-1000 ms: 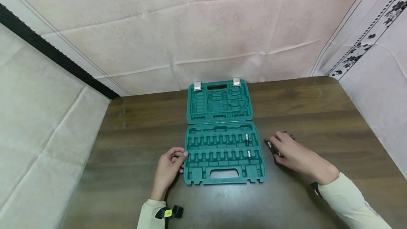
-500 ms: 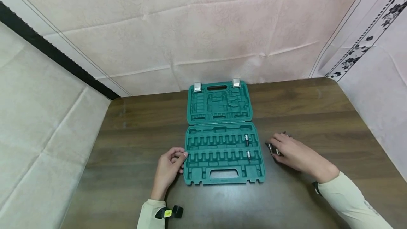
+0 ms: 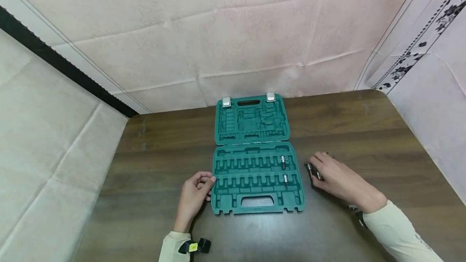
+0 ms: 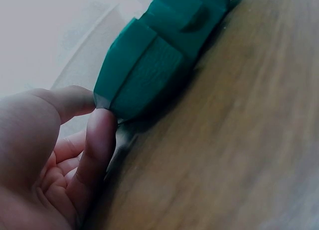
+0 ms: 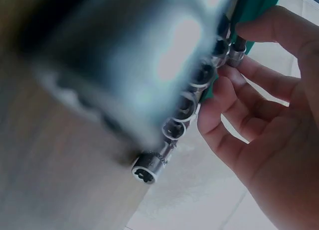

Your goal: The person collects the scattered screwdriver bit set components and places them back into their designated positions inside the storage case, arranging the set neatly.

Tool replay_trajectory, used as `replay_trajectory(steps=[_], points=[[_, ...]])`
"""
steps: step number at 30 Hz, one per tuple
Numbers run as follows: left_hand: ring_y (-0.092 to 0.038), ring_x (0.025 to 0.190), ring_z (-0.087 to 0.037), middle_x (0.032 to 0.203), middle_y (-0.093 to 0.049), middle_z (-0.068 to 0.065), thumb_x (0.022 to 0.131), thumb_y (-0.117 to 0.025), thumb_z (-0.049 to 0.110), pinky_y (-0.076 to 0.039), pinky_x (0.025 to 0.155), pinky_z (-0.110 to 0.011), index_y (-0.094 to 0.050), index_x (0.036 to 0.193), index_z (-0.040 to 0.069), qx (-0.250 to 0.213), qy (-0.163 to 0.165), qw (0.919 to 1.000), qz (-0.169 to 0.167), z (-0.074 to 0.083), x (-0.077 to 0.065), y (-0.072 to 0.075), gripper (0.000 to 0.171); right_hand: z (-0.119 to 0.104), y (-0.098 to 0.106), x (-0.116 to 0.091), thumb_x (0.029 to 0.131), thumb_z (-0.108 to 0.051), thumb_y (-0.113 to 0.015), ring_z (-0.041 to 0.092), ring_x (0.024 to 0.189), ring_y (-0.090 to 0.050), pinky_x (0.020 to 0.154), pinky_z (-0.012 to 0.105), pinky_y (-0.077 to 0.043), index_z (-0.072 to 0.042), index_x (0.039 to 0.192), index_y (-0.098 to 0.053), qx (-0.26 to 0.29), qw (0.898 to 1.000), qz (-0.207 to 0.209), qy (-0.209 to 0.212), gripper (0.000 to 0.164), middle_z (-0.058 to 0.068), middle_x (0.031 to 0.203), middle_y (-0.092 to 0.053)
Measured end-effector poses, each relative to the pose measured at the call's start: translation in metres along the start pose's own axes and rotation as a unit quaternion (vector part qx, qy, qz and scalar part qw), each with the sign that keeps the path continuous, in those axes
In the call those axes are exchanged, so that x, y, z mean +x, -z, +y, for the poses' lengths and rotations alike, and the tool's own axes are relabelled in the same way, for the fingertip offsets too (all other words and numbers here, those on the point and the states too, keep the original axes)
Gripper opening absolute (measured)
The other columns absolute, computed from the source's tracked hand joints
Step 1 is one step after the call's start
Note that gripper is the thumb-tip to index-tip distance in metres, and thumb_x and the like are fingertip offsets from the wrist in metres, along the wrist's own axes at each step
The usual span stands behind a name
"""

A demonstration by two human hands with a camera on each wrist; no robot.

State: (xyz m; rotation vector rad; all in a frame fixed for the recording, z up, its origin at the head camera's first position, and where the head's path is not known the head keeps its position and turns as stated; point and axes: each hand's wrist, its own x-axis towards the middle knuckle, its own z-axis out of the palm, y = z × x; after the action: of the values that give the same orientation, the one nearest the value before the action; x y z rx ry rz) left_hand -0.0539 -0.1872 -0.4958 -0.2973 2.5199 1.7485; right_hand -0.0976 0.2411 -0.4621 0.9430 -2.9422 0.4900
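A green plastic tool case (image 3: 226, 207) lies unfolded on the table, its molded slots mostly bare. Two small bit sockets, an upper one (image 3: 283, 162) and a lower one (image 3: 285, 180), sit in its right part. My left hand (image 3: 194, 191) pinches the case's left edge between thumb and index finger. To the right of the case, my right hand (image 3: 333, 178) is low over a group of sockets, partly covering them. In the right wrist view its thumb and fingers pinch a small bit socket (image 5: 237, 56) with a dark tip, beside a row of chrome sockets (image 5: 173, 129).
The wooden table (image 3: 164, 153) meets a pale cloth-covered wall (image 3: 255, 43) at its far edge. Two metal latches, one of them the left latch (image 3: 226, 101), stand on the case lid. A large blurred metal thing (image 5: 139, 56) fills much of the right wrist view.
My right hand has shifted very slightly over the sockets, and a bit of metal now shows beside its wrist. The left hand stays at the case edge. The head view has tilted a little.
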Motion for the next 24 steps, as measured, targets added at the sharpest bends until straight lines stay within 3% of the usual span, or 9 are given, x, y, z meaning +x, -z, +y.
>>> replay_trajectory(steps=[13, 24], points=[[-0.064, 0.064, -0.016, 0.082, -0.070, -0.008, 0.102, -0.073, 0.022, -0.059, 0.054, -0.028, -0.072, 0.116, 0.005, -0.001, 0.006, 1.0000, 0.003, 0.001, 0.000, 0.000, 0.021, 0.001, 0.000, 0.006, 0.086, -0.006, -0.081, 0.017, 0.085, -0.054, 0.067, 0.035, -0.058, 0.000, 0.118, -0.066, 0.019, 0.998, 0.056, -0.019, 0.036, 0.008, 0.105, -0.060], [-0.063, 0.062, -0.015, 0.084, -0.070, -0.009, 0.101, -0.075, 0.020, -0.058, 0.054, -0.028, -0.072, 0.116, 0.005, -0.003, 0.000, 1.0000, -0.001, 0.002, 0.000, 0.000, 0.021, 0.002, 0.003, 0.012, 0.087, -0.006, -0.081, 0.019, 0.091, -0.060, 0.072, 0.040, -0.061, 0.000, 0.125, -0.065, 0.029, 0.997, 0.066, -0.022, 0.041, 0.011, 0.113, -0.064]])
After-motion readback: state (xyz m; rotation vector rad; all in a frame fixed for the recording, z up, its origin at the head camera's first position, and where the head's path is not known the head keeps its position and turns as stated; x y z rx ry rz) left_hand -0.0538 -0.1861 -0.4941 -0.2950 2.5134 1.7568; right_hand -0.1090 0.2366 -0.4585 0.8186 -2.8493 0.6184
